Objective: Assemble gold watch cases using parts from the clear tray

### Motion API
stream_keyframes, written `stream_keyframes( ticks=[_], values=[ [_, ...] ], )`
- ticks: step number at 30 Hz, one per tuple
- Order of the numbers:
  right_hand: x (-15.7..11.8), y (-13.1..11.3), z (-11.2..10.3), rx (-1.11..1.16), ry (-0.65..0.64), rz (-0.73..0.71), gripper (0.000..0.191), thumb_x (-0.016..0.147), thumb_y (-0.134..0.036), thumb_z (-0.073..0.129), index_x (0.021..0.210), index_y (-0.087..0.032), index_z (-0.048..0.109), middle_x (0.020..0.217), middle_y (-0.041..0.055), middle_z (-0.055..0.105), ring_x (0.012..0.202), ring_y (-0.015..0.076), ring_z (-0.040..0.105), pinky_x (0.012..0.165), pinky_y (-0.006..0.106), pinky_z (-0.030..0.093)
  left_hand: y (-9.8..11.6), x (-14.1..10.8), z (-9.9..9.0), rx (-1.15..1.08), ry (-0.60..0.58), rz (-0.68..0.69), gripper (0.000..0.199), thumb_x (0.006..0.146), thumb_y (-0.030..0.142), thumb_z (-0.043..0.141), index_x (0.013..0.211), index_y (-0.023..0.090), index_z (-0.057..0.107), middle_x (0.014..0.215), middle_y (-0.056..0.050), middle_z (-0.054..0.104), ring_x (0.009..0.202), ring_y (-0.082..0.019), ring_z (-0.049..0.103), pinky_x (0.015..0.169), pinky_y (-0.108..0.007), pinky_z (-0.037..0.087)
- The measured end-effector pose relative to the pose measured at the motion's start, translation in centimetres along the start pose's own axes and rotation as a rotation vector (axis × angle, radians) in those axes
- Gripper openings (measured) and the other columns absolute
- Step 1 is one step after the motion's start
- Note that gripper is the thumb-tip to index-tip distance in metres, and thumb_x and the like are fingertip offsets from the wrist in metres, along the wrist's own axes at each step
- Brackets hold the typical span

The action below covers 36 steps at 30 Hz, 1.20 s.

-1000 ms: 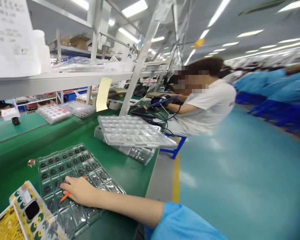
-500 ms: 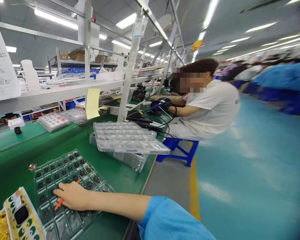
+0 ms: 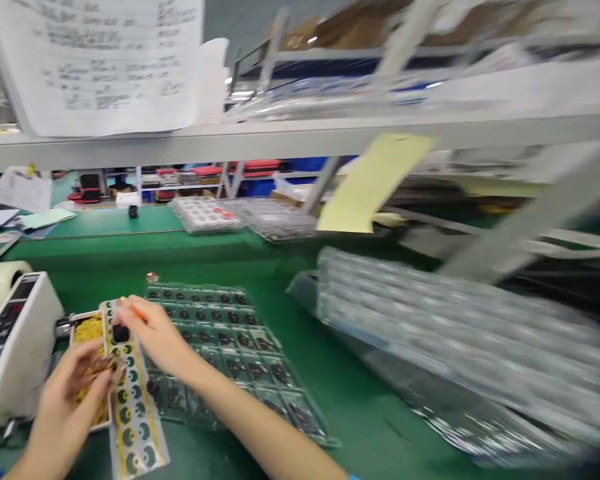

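My left hand (image 3: 67,393) is curled with thumb and fingers together on a small part near the sticker strip, too blurred to name. My right hand (image 3: 155,333) is closed around a thin orange stick-like tool (image 3: 138,312), and its fingertips are over the top end of the strip. That sticker strip (image 3: 143,437) is white and yellow with rows of dark green round shapes; a black rounded piece (image 3: 121,333) lies on it. Left of the strip, a white-rimmed box (image 3: 101,424) holds yellow crumbly material. Beyond my right wrist lies a clear compartment tray (image 3: 275,333) with small black round parts in its cells.
A white device with a red display (image 3: 25,340) stands at the left. Stacked clear trays (image 3: 455,333) are at the right, blurred. A shelf rail (image 3: 260,140) crosses above, with a yellow note (image 3: 375,183) hanging from it and a written sheet (image 3: 110,67).
The view has swung left, away from the seated co-worker. My right hand has moved from the compartment tray to the sticker strip, still with the orange tool. My left hand has come into view.
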State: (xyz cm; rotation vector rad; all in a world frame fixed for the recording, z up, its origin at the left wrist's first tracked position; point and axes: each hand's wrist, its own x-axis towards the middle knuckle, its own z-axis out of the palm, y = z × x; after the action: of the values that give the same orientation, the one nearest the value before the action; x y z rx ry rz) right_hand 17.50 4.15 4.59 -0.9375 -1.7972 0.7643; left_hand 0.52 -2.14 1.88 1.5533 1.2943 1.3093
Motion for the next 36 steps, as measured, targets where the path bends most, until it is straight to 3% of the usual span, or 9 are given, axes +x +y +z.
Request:
stream_keyframes(
  ticks=[3,8,11,14,20,24,31,33,36],
  values=[
    [0.0,1.3,-0.5,0.186,0.005,0.084,0.047,0.099,-0.046,0.036,0.069,-0.017,0.057,0.069,0.0011,0.055,0.069,0.0143,0.055,0.071,0.027,0.047,0.1,2.4,1.2,-0.375,-0.062,-0.268,0.042,0.062,0.035,0.084,0.095,0.016,0.067,0.089,-0.005,0.070,0.078,-0.020,0.067,0.066,-0.030,0.060],
    [0.1,2.3,-1.4,0.357,0.038,0.232,0.058,0.093,-0.067,0.035,0.070,-0.018,0.058,0.066,0.0024,0.058,0.061,0.0148,0.057,0.062,0.028,0.050,-0.9,4.6,1.6,-0.470,0.036,-0.357,0.035,0.057,0.027,0.085,0.081,0.015,0.063,0.076,0.000,0.068,0.070,-0.015,0.066,0.069,-0.028,0.059],
    [-0.1,2.1,-1.4,0.416,0.038,0.286,0.062,0.089,-0.073,0.038,0.071,-0.017,0.059,0.054,-0.0004,0.052,0.046,0.0121,0.050,0.051,0.026,0.048,-1.6,4.7,1.2,-0.498,0.041,-0.395,0.034,0.056,0.023,0.086,0.078,0.014,0.061,0.071,0.001,0.067,0.063,-0.013,0.065,0.061,-0.024,0.056],
    [-0.5,1.7,-1.1,0.430,0.064,0.288,0.061,0.087,-0.074,0.043,0.074,-0.017,0.061,0.056,0.0007,0.055,0.046,0.0127,0.052,0.050,0.027,0.050,-2.0,4.6,0.8,-0.534,0.031,-0.422,0.039,0.057,0.025,0.087,0.079,0.016,0.057,0.066,0.002,0.066,0.059,-0.014,0.067,0.053,-0.021,0.053],
    [-1.7,1.4,-0.5,0.280,-0.036,0.172,0.050,0.091,-0.063,0.049,0.080,-0.018,0.068,0.068,0.0038,0.066,0.062,0.0159,0.064,0.059,0.027,0.056,-1.9,4.5,0.5,-0.624,0.032,-0.489,0.035,0.071,0.030,0.080,0.097,0.015,0.061,0.086,-0.005,0.074,0.077,-0.018,0.073,0.082,-0.031,0.058],
    [-2.3,1.7,0.2,0.172,-0.055,0.185,0.030,0.088,-0.046,0.059,0.079,-0.020,0.068,0.068,0.0030,0.068,0.061,0.0165,0.064,0.055,0.026,0.053,-1.7,4.3,0.5,-0.666,0.045,-0.476,0.039,0.078,0.031,0.072,0.114,0.016,0.065,0.096,-0.007,0.073,0.089,-0.022,0.073,0.089,-0.037,0.057],
    [-2.4,2.4,1.0,0.230,-0.036,0.185,0.023,0.090,-0.039,0.059,0.083,-0.019,0.068,0.073,0.0043,0.071,0.066,0.0180,0.069,0.060,0.026,0.058,-1.6,3.7,0.4,-0.691,0.046,-0.393,0.041,0.077,0.037,0.077,0.113,0.021,0.069,0.093,-0.004,0.072,0.095,-0.025,0.073,0.095,-0.041,0.055],
    [-2.6,2.6,1.3,0.210,-0.030,0.105,0.021,0.092,-0.035,0.057,0.084,-0.019,0.068,0.075,0.0046,0.071,0.067,0.0173,0.069,0.061,0.026,0.058,-1.6,3.7,0.4,-0.701,0.037,-0.380,0.039,0.077,0.038,0.076,0.112,0.020,0.069,0.096,-0.006,0.074,0.096,-0.025,0.073,0.095,-0.041,0.055],
    [-3.0,3.0,1.8,0.096,-0.034,-0.156,0.016,0.096,-0.022,0.052,0.089,-0.020,0.067,0.081,0.0044,0.071,0.073,0.0158,0.070,0.065,0.025,0.059,-1.6,3.8,0.2,-0.724,0.039,-0.379,0.038,0.077,0.038,0.077,0.110,0.020,0.069,0.100,-0.008,0.076,0.096,-0.026,0.073,0.093,-0.041,0.057]
  ],
)
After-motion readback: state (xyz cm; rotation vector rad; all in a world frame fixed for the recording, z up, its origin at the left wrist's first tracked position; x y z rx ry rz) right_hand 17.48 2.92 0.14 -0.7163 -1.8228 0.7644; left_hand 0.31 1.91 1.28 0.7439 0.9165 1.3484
